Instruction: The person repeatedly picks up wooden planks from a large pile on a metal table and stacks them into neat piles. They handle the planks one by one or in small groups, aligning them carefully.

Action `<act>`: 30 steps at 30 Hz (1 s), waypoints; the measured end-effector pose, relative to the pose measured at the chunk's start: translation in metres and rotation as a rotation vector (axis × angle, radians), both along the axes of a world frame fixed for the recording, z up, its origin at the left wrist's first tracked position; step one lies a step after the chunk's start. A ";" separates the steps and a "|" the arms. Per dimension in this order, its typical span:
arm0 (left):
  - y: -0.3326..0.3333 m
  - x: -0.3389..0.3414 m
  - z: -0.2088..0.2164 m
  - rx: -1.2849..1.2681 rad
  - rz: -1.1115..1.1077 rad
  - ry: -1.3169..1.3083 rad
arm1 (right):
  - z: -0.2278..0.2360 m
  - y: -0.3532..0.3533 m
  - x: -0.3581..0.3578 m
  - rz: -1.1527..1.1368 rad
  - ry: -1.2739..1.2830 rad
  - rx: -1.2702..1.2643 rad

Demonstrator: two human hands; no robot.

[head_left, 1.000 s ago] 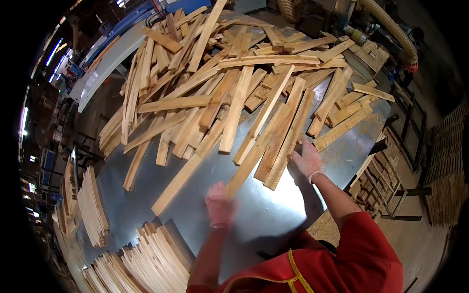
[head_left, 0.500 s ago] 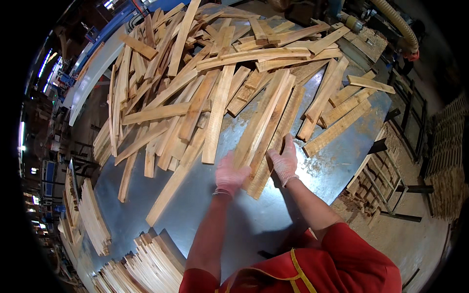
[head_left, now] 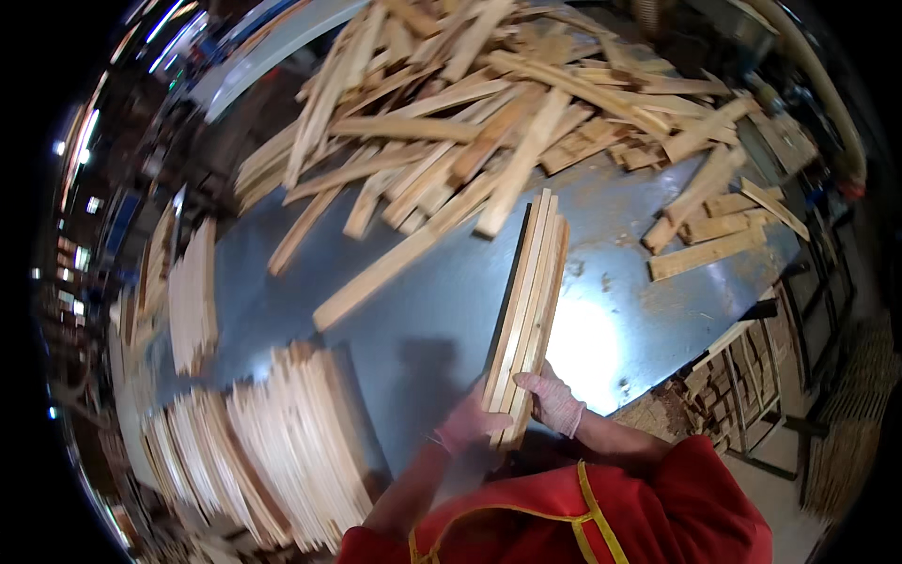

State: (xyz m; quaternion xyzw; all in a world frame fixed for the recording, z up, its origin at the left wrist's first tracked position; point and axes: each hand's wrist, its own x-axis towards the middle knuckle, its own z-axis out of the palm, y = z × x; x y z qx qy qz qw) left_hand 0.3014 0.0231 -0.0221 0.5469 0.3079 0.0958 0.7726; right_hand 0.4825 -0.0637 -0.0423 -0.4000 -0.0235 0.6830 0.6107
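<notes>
Between my two gloved hands I hold a bundle of wooden strips (head_left: 532, 301), standing on edge side by side above the metal table (head_left: 423, 320). My left hand (head_left: 473, 418) is closed around the bundle's near end from the left, thumb across the strips. My right hand (head_left: 552, 397) grips the same end from the right, thumb on top. Both gloves look pale pink. Beyond the bundle lies a loose, crisscrossed pile of wooden strips (head_left: 526, 141). One long strip (head_left: 404, 258) reaches out from the pile toward the near left.
At the near left stand tight rows of strips on edge (head_left: 301, 442), with a smaller stack (head_left: 194, 296) farther back. Several short pieces (head_left: 709, 254) lie near the table's right edge. A slatted wooden stack (head_left: 850, 423) stands on the right, and a ribbed hose (head_left: 827, 85) hangs at the far right.
My hands have gathered the strips into an upright bundle and drawn it toward my body, away from the pile. The view has shifted, showing more of the near-left rows.
</notes>
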 end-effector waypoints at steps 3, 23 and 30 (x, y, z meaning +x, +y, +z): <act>-0.045 -0.076 -0.009 -0.023 0.196 0.051 | 0.016 -0.004 -0.030 0.520 -0.294 -0.064; -0.125 -0.205 0.044 1.251 0.460 1.070 | 0.034 0.069 -0.255 1.459 -1.154 0.626; -0.105 -0.166 0.010 1.143 0.412 0.982 | 0.068 0.212 -0.003 -0.091 -1.173 -0.245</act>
